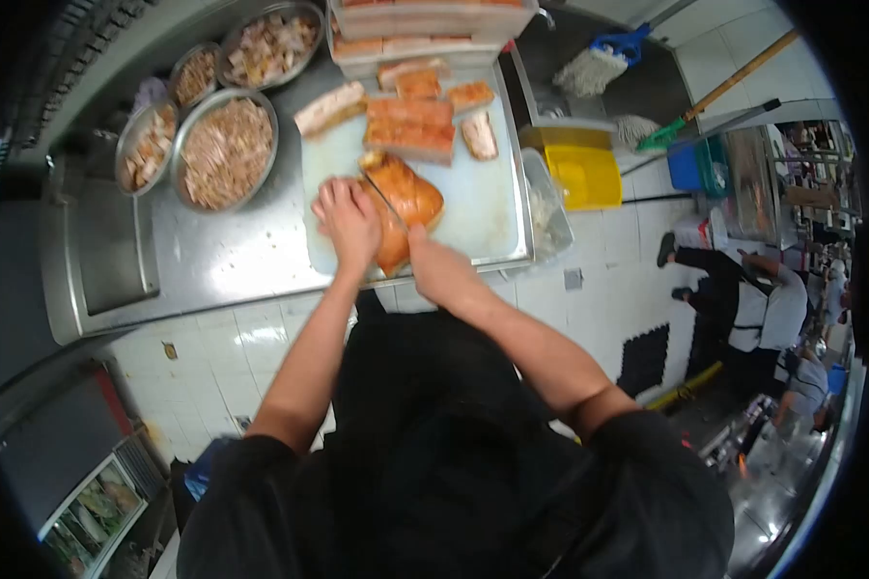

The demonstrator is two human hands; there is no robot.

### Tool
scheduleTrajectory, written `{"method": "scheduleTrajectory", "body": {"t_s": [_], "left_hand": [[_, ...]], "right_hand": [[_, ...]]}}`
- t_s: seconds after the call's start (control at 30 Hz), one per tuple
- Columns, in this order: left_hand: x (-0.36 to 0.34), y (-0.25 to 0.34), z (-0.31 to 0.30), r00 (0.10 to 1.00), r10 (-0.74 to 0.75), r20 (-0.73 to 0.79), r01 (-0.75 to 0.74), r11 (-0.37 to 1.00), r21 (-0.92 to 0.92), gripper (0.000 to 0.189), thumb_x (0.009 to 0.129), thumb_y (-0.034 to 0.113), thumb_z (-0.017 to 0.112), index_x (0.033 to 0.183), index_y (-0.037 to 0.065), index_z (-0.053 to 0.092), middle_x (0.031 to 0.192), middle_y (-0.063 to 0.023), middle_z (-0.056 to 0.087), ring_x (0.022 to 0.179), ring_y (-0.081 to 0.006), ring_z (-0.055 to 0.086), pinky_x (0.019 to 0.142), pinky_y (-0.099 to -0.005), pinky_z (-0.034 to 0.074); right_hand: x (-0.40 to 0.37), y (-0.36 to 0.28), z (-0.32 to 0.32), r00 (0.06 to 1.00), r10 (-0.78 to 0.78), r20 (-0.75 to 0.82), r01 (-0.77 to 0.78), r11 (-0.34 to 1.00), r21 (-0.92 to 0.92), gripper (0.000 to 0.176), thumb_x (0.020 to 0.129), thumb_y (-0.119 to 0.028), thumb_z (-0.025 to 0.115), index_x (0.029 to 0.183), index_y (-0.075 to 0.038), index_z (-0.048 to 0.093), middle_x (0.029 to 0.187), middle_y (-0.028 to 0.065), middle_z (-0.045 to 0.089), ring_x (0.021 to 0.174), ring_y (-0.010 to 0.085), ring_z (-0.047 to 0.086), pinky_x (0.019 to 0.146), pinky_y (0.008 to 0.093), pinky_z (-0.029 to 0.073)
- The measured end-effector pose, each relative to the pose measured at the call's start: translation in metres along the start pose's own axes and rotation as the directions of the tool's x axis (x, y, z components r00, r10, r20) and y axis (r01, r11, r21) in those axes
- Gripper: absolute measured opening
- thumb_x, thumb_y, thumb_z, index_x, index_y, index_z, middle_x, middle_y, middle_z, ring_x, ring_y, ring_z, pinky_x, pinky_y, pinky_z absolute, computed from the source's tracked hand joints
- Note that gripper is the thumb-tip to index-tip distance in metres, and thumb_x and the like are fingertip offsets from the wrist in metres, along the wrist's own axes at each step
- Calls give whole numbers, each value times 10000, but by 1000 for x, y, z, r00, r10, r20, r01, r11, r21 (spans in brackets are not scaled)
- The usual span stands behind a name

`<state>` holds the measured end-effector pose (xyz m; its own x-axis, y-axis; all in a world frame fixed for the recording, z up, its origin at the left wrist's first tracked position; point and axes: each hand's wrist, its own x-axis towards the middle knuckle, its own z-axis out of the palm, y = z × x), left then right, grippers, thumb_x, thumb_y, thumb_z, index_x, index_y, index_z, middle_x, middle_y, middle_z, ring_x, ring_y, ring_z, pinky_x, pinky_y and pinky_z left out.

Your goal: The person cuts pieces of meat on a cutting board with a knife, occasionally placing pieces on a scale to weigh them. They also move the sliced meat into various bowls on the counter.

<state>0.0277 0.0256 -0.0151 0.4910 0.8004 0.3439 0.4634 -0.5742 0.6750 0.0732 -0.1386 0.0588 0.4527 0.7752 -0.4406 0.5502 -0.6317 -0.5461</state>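
A glossy golden-brown cooked chicken (416, 198) lies at the near part of the white cutting board (483, 217). My left hand (348, 224) rests on its left side with fingers close together, holding it. A knife (383, 200) slants across the bird, its blade against the skin. Its handle is mostly hidden in my closed right hand (442, 268), just right of the chicken's near end. Behind the bird lie slabs of crisp-skinned roast pork (410, 128), with smaller pieces around them, including a strip (330, 108) at the left.
Metal bowls of cut meat, including a large one (227, 150), stand left of the board. Stacked plastic tubs (434, 53) are behind it. A clear bin (547, 207) and yellow container (583, 177) sit right. A sink basin (116, 246) is far left; people (768, 299) work far right.
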Motion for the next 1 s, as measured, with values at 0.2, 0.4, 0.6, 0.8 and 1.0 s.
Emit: {"method": "scheduleTrajectory", "body": {"t_s": [0.2, 0.4, 0.6, 0.8, 1.0], "left_hand": [[15, -1, -34, 951, -221, 215, 240, 968, -67, 146, 953, 188, 566, 1042, 81, 612, 1138, -111, 598, 1152, -352, 492, 926, -562, 401], [68, 12, -97, 553, 359, 752, -402, 905, -136, 580, 749, 15, 667, 1307, 157, 600, 1375, -72, 582, 1323, -291, 486, 1088, -415, 390], [66, 11, -86, 309, 367, 877, -682, 728, -64, 791, 646, 157, 833, 1382, 129, 547, 1380, -83, 541, 1327, -292, 486, 1052, -459, 426], [-3, -20, -121, 797, 83, 599, -29, 995, -99, 765, 700, 307, 908, 1334, 43, 571, 1130, -124, 562, 1043, -277, 585, 921, -375, 493], [-25, -36, -102, 856, -50, 515, 226, 932, -285, 617, 798, 264, 821, 1314, 65, 547, 1277, -147, 570, 1158, -315, 563, 1010, -387, 457]], "right_hand": [[2, 38, 16, 988, -117, -97, 113, 993, -46, 242, 899, -25, 488, 1131, -7, 421, 865, 269, 696, 831, 463, 693, 730, 561, 540], [-32, 78, 6, 990, -34, -134, 21, 995, -98, 256, 898, -62, 521, 1117, 0, 406, 754, 270, 672, 730, 492, 659, 662, 599, 505], [-38, 82, -10, 990, -78, -119, 54, 980, -194, 268, 880, -45, 517, 1132, -8, 433, 790, 253, 688, 754, 461, 687, 671, 577, 528], [-45, 77, -3, 986, -108, -129, 80, 975, -209, 284, 888, -53, 495, 1160, 12, 444, 772, 264, 685, 733, 466, 684, 666, 579, 527], [-68, 34, -8, 969, -123, -216, 87, 982, -168, 345, 927, -109, 522, 1221, 55, 447, 712, 261, 671, 643, 465, 667, 614, 585, 516]]}}
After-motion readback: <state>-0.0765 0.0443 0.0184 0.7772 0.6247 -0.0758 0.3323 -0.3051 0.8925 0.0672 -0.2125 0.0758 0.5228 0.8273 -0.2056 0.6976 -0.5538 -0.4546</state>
